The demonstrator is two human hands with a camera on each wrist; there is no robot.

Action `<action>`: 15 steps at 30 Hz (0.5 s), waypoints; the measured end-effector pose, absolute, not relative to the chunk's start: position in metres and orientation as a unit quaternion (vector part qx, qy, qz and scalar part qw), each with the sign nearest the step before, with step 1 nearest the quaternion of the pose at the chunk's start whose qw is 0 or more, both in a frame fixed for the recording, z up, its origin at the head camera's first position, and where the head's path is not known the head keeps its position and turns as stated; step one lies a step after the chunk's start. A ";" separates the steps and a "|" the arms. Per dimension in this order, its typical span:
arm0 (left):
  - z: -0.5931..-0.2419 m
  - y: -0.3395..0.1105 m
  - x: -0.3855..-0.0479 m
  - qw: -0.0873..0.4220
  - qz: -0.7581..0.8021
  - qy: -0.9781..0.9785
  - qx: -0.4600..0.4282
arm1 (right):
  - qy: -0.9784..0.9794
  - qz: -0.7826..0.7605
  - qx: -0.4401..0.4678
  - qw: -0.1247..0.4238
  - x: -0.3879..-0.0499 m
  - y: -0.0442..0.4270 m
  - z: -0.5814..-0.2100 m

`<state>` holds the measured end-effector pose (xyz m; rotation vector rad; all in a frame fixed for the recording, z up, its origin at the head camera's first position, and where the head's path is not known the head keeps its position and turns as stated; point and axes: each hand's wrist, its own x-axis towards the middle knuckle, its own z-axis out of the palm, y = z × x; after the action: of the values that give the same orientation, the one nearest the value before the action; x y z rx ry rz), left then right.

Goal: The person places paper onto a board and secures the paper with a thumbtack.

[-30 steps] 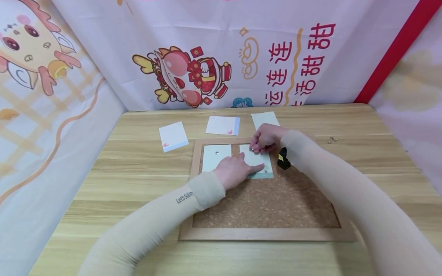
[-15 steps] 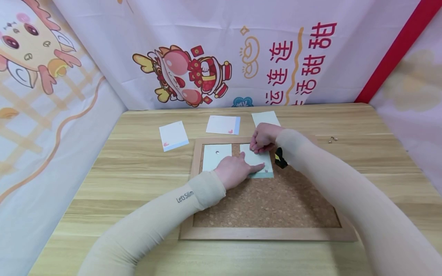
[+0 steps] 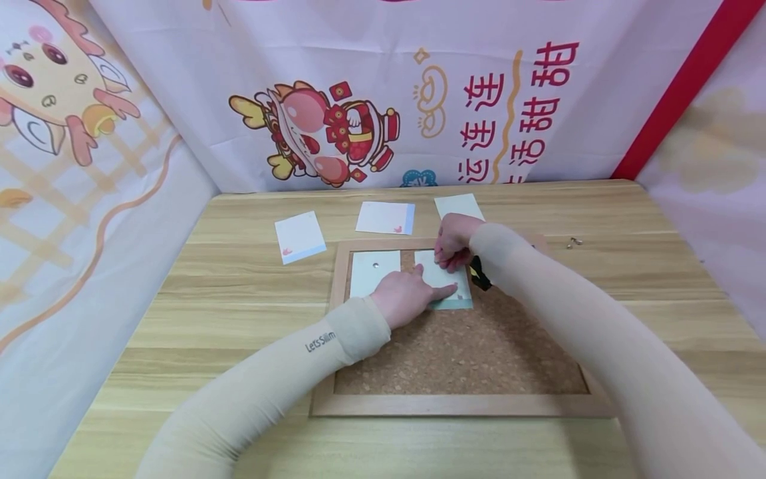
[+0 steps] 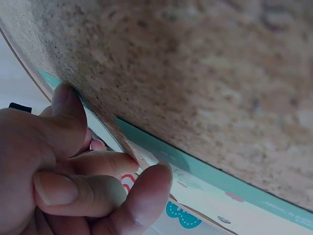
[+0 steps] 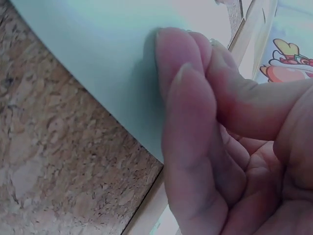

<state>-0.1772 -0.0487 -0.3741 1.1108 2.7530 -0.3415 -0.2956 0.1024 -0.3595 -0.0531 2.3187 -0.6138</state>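
Note:
On the framed corkboard (image 3: 467, 352) lie two pale green notes. A silver thumbtack (image 3: 376, 265) sits in the upper part of the left note (image 3: 365, 276). My left hand (image 3: 403, 297) presses the right note (image 3: 426, 266) with outstretched thumb and index finger; the other fingers are bent, as the left wrist view shows. At that note's top, my right hand (image 3: 455, 241) pinches thumb and fingertips together on a thumbtack against the paper. The fingers cover the tack almost wholly in the right wrist view, where the note (image 5: 112, 73) curves beneath them.
Behind the board lie a white note (image 3: 300, 237), another white note (image 3: 385, 218) with a blue edge, and a pale green note (image 3: 459, 205) partly behind my right hand. Several loose thumbtacks (image 3: 574, 243) lie on the wooden table (image 3: 203, 299) at the right. Printed cloth stands around the back.
My right hand has turned slightly over the top of the right note, and the tack's silver head, seen a second ago, is now covered by the fingers. My left hand stays put.

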 end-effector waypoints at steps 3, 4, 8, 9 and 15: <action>-0.374 -0.049 -0.178 0.078 -0.111 0.918 0.372 | 0.900 -0.235 -0.015 0.368 -0.297 0.100 -0.359; -0.374 -0.049 -0.178 0.077 -0.110 0.918 0.372 | 0.901 -0.229 -0.016 0.368 -0.297 0.099 -0.358; -0.374 -0.050 -0.178 0.076 -0.110 0.919 0.372 | 0.909 -0.201 -0.020 0.364 -0.297 0.091 -0.355; -0.374 -0.050 -0.178 0.076 -0.111 0.919 0.371 | 0.912 -0.193 -0.022 0.362 -0.297 0.090 -0.355; -0.375 -0.050 -0.178 0.073 -0.115 0.918 0.372 | 0.916 -0.167 -0.024 0.363 -0.297 0.084 -0.353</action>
<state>-0.1779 -0.0496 -0.3751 1.1169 2.7587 -0.3468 -0.2966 0.0841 -0.3528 -0.0619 2.3582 -0.4287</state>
